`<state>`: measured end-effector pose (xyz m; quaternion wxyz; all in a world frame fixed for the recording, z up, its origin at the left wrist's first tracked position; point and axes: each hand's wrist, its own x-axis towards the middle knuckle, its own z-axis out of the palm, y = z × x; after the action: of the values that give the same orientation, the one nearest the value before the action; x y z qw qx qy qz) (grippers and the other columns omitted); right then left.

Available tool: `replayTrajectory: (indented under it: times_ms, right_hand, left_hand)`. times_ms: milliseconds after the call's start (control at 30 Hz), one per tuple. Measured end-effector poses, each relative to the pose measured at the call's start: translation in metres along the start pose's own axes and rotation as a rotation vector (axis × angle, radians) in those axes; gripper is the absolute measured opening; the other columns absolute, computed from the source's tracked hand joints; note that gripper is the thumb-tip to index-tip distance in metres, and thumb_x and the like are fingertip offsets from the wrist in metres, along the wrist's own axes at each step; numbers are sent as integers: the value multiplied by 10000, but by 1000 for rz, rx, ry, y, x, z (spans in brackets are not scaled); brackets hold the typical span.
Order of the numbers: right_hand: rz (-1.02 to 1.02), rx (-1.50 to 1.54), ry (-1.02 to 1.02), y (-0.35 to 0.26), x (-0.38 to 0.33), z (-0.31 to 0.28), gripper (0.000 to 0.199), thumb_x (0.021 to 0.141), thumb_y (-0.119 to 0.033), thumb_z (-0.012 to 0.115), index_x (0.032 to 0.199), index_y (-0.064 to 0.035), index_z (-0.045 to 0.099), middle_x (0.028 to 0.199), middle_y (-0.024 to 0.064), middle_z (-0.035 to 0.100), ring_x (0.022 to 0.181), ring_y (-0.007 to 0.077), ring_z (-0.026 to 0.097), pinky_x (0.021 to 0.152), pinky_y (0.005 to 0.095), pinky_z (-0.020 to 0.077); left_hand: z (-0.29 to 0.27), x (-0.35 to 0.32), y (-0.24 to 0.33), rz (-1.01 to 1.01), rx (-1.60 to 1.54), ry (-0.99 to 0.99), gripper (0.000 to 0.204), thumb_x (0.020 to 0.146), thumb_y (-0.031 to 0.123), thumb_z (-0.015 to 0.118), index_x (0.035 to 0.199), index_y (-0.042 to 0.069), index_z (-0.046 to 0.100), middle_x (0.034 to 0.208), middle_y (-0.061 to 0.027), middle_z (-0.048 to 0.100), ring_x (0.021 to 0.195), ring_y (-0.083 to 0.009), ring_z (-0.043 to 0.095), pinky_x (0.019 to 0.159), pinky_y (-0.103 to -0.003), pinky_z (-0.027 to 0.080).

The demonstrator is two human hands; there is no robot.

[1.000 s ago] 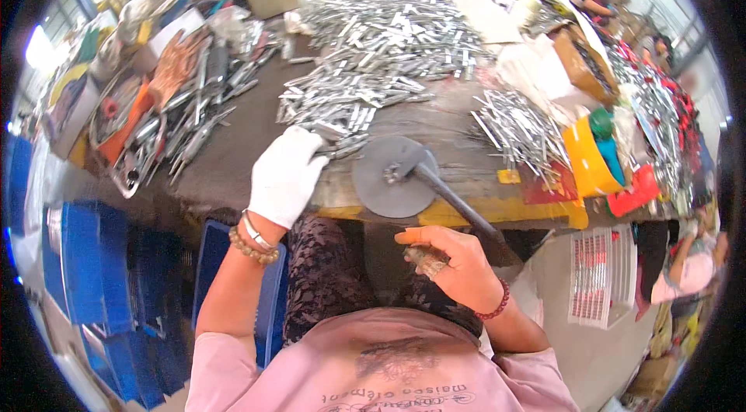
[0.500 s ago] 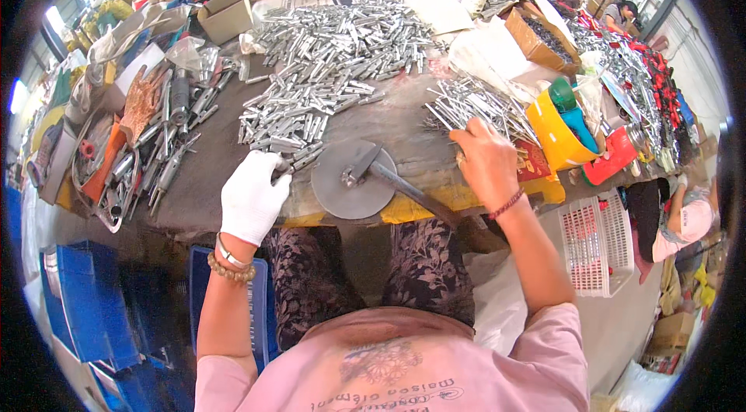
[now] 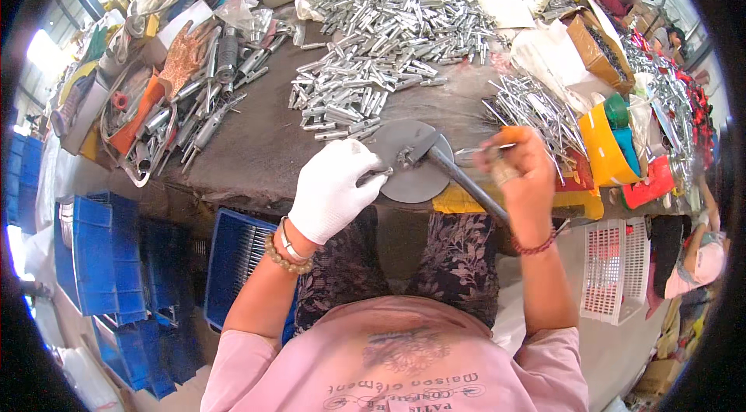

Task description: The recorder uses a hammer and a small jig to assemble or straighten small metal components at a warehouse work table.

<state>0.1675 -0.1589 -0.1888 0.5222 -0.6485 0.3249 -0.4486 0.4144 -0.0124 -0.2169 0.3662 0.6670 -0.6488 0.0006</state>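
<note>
My left hand (image 3: 336,185), in a white glove, is closed by the near edge of the round grey metal disc (image 3: 408,185). Its thumb and forefinger pinch a small shiny metal piece (image 3: 382,172), mostly hidden in the glove. My bare right hand (image 3: 522,179) is raised right of the disc, fingers closed and smeared by motion. A thin metal rod (image 3: 466,152) seems to stick out leftward from them. A hammer (image 3: 475,187) lies with its head on the disc and its dark handle slanting toward me.
Silver metal tubes (image 3: 396,47) form a large heap beyond the disc. Thin rods (image 3: 536,113) lie at right, beside a cut-open yellow container (image 3: 610,149). Tools and an orange glove (image 3: 185,55) crowd the left. Below stand a blue crate (image 3: 221,257) and a white basket (image 3: 614,268).
My right hand has come away from the pile of rods toward the disc. My left hand has left the tube heap's edge and moved nearer. The whole view has shifted.
</note>
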Motion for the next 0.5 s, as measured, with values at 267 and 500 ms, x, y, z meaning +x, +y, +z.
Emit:
replayTrajectory:
  times_ms: [267, 500]
  right_hand:
    - [-323, -563, -363, -9, -21, 32, 280, 805, 112, 715, 1040, -37, 745, 1012, 98, 732, 878, 250, 751, 778, 354, 595]
    - [-619, -917, -382, -7, -20, 32, 195, 778, -53, 755, 959, -122, 769, 870, 61, 632, 843, 274, 691, 762, 433, 572]
  left_hand:
    - [-1, -6, 6, -38, -12, -49, 145, 882, 194, 827, 1006, 120, 823, 931, -69, 691, 965, -283, 675, 865, -388, 554]
    - [4, -9, 14, -11, 19, 2, 154, 860, 179, 846, 1003, 123, 832, 915, -66, 686, 913, -276, 674, 816, -379, 549]
